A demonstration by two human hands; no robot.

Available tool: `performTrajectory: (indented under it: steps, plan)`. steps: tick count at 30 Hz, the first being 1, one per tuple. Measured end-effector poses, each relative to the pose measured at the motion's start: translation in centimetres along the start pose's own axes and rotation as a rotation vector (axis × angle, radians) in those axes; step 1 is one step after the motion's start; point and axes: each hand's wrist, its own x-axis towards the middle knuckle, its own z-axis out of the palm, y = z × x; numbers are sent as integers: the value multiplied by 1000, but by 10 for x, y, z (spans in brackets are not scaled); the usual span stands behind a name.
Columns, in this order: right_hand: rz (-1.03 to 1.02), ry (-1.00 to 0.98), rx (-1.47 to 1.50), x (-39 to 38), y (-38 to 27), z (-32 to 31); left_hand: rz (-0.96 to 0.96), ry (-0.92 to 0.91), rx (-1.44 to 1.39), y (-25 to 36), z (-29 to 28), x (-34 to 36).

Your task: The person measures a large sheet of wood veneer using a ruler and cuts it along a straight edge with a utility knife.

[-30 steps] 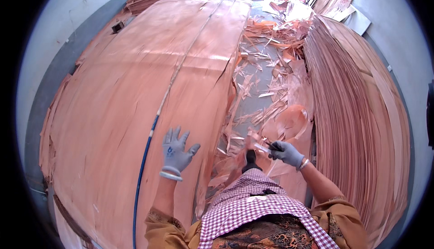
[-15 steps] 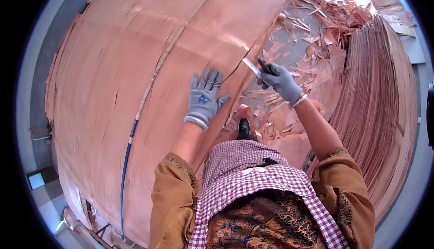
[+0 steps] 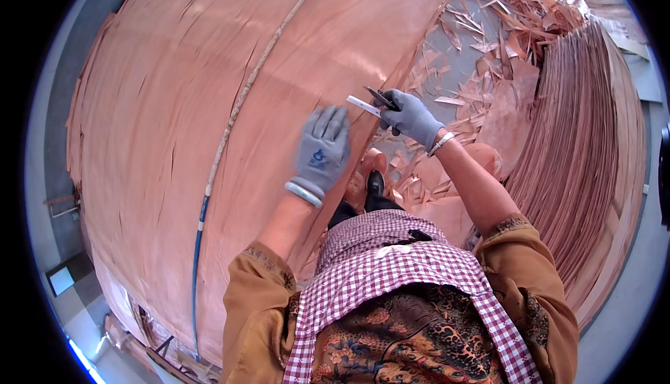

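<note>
My left hand (image 3: pixel 321 150), in a grey glove, lies flat with fingers extended on the broad pinkish wood veneer sheets (image 3: pixel 153 70), near their right edge. My right hand (image 3: pixel 412 119), also gloved, grips a dark narrow tool (image 3: pixel 379 96), possibly a knife, together with a white strip (image 3: pixel 361 105), just above that edge and right of my left hand. A long thin rod (image 3: pixel 244 91), mottled pale along its upper length and blue lower down, runs along the sheets to the left of my hands.
A tall curved stack of layered veneer (image 3: pixel 572 140) stands on the right. Between the stacks, torn veneer scraps (image 3: pixel 509 7) litter the grey floor (image 3: pixel 457 70). My dark shoe (image 3: pixel 375 183) is among scraps beside the left stack's edge. A pale wall curves round the rim.
The view has tilted down and turned. My left hand has come down flat onto the sheet near its edge; my right hand has moved leftward with the tool and strip toward that edge.
</note>
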Motion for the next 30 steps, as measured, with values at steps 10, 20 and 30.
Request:
performTrajectory:
  steps: [10, 20, 30]
  plan:
    - [50, 32, -168, 3, -6, 1, 82, 17, 11, 2, 31, 22]
    - [2, 89, -156, -11, 12, 6, 13, -28, 34, 8, 33, 31]
    - [-19, -265, 142, -47, 26, 15, -377, 75, -360, -22, -40, -27]
